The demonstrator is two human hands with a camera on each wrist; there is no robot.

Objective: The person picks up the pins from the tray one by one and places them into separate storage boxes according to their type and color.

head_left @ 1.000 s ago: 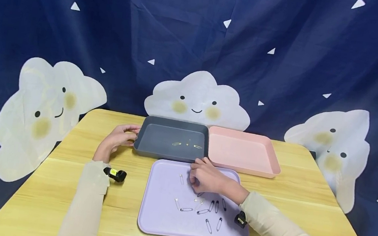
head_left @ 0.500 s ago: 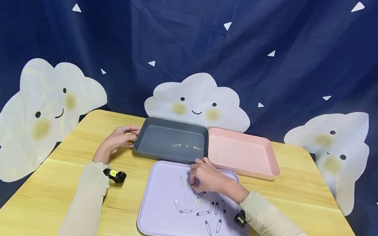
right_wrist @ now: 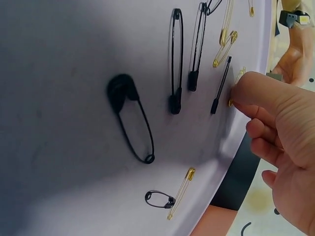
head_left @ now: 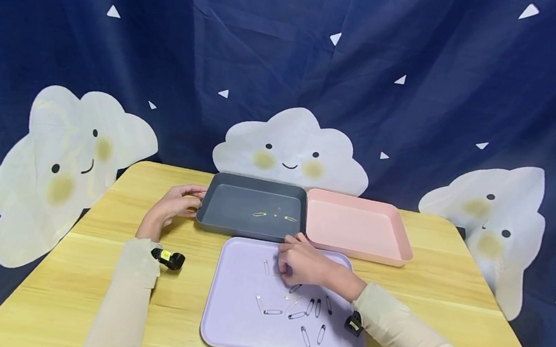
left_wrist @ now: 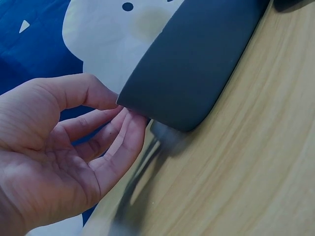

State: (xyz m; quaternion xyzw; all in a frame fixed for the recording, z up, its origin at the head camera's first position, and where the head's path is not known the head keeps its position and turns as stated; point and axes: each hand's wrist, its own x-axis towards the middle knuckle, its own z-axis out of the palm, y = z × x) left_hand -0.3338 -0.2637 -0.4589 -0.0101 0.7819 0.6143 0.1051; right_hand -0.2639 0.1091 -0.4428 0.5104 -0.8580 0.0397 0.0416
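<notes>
Several pins [right_wrist: 120, 93] are lying on the purple tray [head_left: 232, 330]. Over its far side, the right hand [head_left: 303, 262] is curling its fingers at a gold pin [right_wrist: 239, 77], whether pinching I cannot tell; beyond it, leftward, the left hand [head_left: 173, 205] is gripping the dark tray [head_left: 233, 200].

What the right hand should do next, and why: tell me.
Probably the right hand should lift the gold pin it is touching toward the gray tray: other gold pins lie there, and the left hand holds that tray's edge. Whether the pin is already pinched is hard to tell.
</notes>
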